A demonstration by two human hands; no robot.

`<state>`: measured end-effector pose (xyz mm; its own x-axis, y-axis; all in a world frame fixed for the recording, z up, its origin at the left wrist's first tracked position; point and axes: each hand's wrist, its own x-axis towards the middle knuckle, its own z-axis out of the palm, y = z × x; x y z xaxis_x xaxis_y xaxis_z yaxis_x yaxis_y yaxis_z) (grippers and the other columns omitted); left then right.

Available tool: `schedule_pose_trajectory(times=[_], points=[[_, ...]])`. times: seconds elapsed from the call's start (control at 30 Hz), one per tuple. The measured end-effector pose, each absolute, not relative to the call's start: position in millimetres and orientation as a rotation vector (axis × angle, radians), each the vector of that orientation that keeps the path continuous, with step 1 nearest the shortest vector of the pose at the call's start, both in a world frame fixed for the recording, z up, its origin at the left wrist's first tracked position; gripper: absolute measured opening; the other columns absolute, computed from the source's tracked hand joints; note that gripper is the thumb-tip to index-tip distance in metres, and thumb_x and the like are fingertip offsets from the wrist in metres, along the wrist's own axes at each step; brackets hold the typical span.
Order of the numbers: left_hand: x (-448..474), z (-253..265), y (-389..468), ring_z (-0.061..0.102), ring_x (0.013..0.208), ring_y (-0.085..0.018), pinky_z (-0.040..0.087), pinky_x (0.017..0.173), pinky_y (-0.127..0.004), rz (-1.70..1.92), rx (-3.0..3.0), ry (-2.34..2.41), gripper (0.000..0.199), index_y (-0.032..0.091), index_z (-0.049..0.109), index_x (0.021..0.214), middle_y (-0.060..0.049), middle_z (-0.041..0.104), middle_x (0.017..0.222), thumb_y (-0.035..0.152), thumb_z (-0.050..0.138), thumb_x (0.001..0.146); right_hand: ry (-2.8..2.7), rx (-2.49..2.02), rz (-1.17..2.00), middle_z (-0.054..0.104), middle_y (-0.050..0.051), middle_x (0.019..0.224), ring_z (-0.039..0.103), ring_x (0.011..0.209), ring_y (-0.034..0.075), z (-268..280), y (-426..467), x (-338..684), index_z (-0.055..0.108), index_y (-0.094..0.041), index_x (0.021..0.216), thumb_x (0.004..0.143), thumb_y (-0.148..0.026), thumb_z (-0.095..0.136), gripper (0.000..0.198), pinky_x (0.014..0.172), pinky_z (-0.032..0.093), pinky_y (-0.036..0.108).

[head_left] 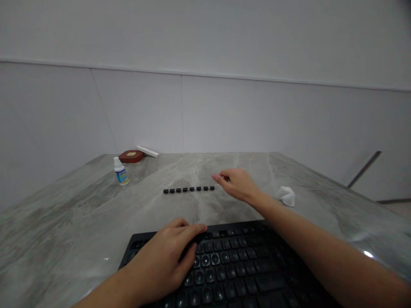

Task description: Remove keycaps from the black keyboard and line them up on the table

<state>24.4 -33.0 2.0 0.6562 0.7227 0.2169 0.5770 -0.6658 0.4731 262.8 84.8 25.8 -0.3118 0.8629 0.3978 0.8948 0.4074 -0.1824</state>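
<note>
A black keyboard (224, 265) lies at the front of the table, partly hidden by my forearms. My left hand (170, 252) rests on its upper left part, index finger stretched along the back edge and thumb over the keys. Beyond the keyboard, several small black keycaps (185, 189) form a straight row. My right hand (236, 183) is closed in a pinch just past the right end of that row. A thin white stick (217, 185) shows at its fingertips; most of it is hidden by the hand.
On the left stands a white bottle (121, 174) with a coloured label. Behind it are a reddish-brown case (131, 156) and a flat white object (147, 151). A crumpled white tissue (287, 196) lies to the right of my right hand. A wall (224, 115) rises behind the table.
</note>
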Motion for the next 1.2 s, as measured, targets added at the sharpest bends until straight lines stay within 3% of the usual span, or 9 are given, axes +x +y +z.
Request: schedule_pose_trajectory(times=[0.13,0.33,0.63,0.87,1.2], points=[[25,3,-32,0.057,0.097,-0.02,0.051,0.086,-0.036,0.531,2.561,0.968,0.041,0.025,0.053,0.126,-0.006,0.064,0.109,0.012,0.04,0.09,-2.41,-1.377,-0.022,0.059,0.002,0.056,0.048,0.053,0.012,39,38,258,0.062,-0.018,0.061,0.088,-0.033,0.05,0.033,0.053,0.028,0.026],[24,3,-32,0.055,0.102,-0.021,0.05,0.089,-0.038,0.524,2.612,0.947,0.033,0.02,0.062,0.112,-0.005,0.06,0.124,0.01,0.04,0.089,-2.479,-1.122,0.076,0.064,0.003,0.07,0.055,0.064,0.013,0,-1,255,0.063,-0.017,0.076,0.089,-0.024,0.047,0.022,0.06,0.034,0.026],[26,3,-33,0.056,0.1,-0.019,0.05,0.088,-0.037,0.541,2.601,0.946,0.028,0.02,0.062,0.106,-0.004,0.061,0.123,0.01,0.042,0.088,-2.55,-1.007,0.025,0.063,0.002,0.07,0.055,0.064,0.014,-4,-4,252,0.063,-0.018,0.078,0.089,-0.026,0.049,0.019,0.06,0.034,0.026],[25,2,-32,0.056,0.103,-0.02,0.049,0.089,-0.037,0.531,2.604,0.964,0.029,0.021,0.061,0.109,-0.005,0.06,0.124,0.011,0.042,0.089,-2.387,-1.184,-0.025,0.064,0.003,0.074,0.058,0.069,0.015,-5,1,257,0.064,-0.017,0.08,0.09,-0.025,0.047,0.021,0.063,0.036,0.027],[25,2,-31,0.056,0.102,-0.019,0.05,0.089,-0.037,0.546,2.607,0.948,0.029,0.021,0.061,0.11,-0.005,0.061,0.123,0.011,0.042,0.09,-2.474,-1.085,0.155,0.068,0.002,0.077,0.06,0.069,0.015,0,-3,258,0.067,-0.019,0.086,0.079,-0.018,0.055,0.014,0.064,0.039,0.027]])
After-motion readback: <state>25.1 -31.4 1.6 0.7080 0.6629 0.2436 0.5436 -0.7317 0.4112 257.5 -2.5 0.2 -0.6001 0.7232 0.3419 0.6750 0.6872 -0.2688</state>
